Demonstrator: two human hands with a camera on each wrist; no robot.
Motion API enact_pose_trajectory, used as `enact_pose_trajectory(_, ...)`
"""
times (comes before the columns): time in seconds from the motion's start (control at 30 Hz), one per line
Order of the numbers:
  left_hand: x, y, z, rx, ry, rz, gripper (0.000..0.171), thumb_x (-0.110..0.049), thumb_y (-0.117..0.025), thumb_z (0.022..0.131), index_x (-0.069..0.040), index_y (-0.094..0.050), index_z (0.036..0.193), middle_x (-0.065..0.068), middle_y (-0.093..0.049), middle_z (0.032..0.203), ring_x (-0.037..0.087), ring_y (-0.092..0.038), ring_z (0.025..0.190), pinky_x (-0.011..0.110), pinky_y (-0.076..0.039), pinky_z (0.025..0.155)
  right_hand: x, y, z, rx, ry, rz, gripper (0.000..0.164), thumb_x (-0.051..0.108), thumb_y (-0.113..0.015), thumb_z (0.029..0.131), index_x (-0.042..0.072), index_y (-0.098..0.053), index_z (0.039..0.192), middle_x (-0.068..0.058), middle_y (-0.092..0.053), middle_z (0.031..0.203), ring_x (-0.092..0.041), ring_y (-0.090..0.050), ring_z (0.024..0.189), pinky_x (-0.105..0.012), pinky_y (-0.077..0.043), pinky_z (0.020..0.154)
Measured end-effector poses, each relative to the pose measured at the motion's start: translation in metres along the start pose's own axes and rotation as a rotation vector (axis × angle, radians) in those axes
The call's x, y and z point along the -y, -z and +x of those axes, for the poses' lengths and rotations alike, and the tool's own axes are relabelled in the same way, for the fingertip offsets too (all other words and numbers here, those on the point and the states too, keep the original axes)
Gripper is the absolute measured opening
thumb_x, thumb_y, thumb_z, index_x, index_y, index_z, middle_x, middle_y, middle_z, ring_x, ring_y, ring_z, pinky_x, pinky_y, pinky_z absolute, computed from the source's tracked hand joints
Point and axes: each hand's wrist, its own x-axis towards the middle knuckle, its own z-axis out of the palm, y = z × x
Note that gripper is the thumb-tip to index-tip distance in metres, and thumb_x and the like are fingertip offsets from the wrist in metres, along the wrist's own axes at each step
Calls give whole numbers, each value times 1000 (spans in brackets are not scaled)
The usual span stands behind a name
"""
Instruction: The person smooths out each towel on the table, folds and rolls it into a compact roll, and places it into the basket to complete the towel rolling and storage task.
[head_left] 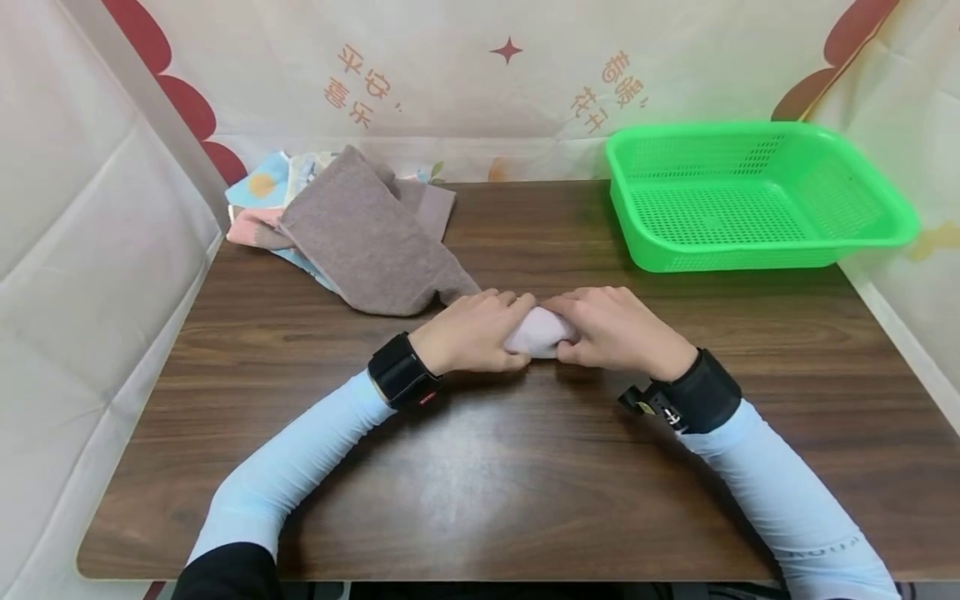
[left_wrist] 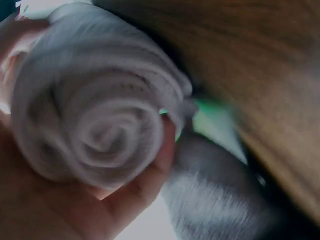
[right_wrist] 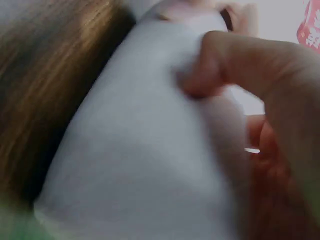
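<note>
Between both hands is a rolled-up towel [head_left: 542, 330], pale whitish-lilac, held a little above the wooden table. Its spiral end [left_wrist: 107, 132] faces the left wrist camera. My left hand [head_left: 480, 329] grips the left end, with fingers over the top and thumb underneath. At the other end my right hand [head_left: 618, 329] holds on, its thumb [right_wrist: 205, 75] pressed against the pale cloth [right_wrist: 135, 130] in the right wrist view. That view is blurred. A heap of unrolled towels lies just beyond my left hand, a grey-brown towel [head_left: 375, 242] on top.
Under the grey-brown towel are a blue patterned cloth [head_left: 262, 185] and a pink one [head_left: 255, 227]. A green plastic basket [head_left: 757, 257] stands at the back right of the table [head_left: 465, 483]. White printed sheeting [head_left: 450, 83] hangs along the back and sides.
</note>
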Motion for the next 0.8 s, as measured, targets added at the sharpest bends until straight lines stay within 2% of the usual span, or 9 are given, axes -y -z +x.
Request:
enact_pose_trajectory(0.13, 2, -1, 0, -13, -30, 13, 63, -33, -85, 80, -14, -49, 128, 7, -61, 113, 27, -64, 94, 40, -58, 75, -6, -3, 0, 54, -59, 119, 43, 25, -70, 88, 13, -57, 127, 0, -63, 77, -14, -55, 63, -32, -45, 57)
enact_pose_trajectory(0.2, 4, -2, 0, -15, -35, 25, 61, -33, -85, 80, -13, -50, 125, 6, -61, 110, 27, -65, 93, 40, -58, 73, -4, -2, 0, 64, -68, 132, 40, 24, -67, 90, 14, -54, 127, -3, -67, 87, -15, -59, 70, -34, -49, 60)
enact_pose_trajectory(0.33, 6, -2, 0, -16, -40, 65, 54, -40, -79, 83, -11, -53, 120, 5, -63, 103, 24, -65, 88, 40, -57, 70, 6, 3, -1, 53, -49, 23, 51, 33, -78, 82, 12, -60, 125, -4, -68, 105, -20, -65, 84, -42, -55, 69)
enact_pose_trajectory(0.43, 7, -1, 0, -16, -33, 81, 53, -42, -78, 81, -11, -54, 117, 4, -64, 98, 22, -65, 83, 39, -56, 68, 10, 4, 1, 60, -24, -47, 61, 35, -88, 73, 11, -63, 123, -4, -68, 104, -23, -66, 84, -45, -56, 68)
enact_pose_trajectory(0.5, 8, 1, -1, -15, -31, 80, 54, -43, -79, 79, -11, -54, 115, 4, -65, 97, 21, -66, 81, 39, -56, 68, 8, 3, 4, 83, -14, -21, 60, 31, -89, 70, 12, -64, 122, -2, -70, 101, -22, -66, 79, -44, -55, 66)
enact_pose_trajectory(0.63, 9, 2, -1, -56, -46, 115, 59, -39, -84, 72, -13, -54, 116, 3, -66, 99, 22, -67, 81, 41, -57, 67, -4, -1, 8, 100, 13, 147, 51, 25, -84, 72, 14, -67, 119, 2, -71, 90, -14, -62, 70, -36, -50, 62)
enact_pose_trajectory(0.73, 10, 5, -2, -143, -78, 203, 63, -36, -87, 69, -15, -55, 119, 3, -67, 102, 25, -68, 84, 41, -57, 68, -15, -3, 11, 112, 8, 329, 51, 23, -81, 76, 13, -67, 124, 0, -72, 93, -11, -62, 73, -32, -51, 65)
enact_pose_trajectory(0.8, 10, 7, -3, -212, -101, 274, 63, -33, -88, 69, -15, -57, 120, 3, -67, 105, 26, -68, 88, 41, -57, 70, -20, -4, 11, 131, -25, 457, 52, 21, -80, 79, 13, -65, 128, -2, -72, 98, -13, -64, 77, -31, -53, 68)
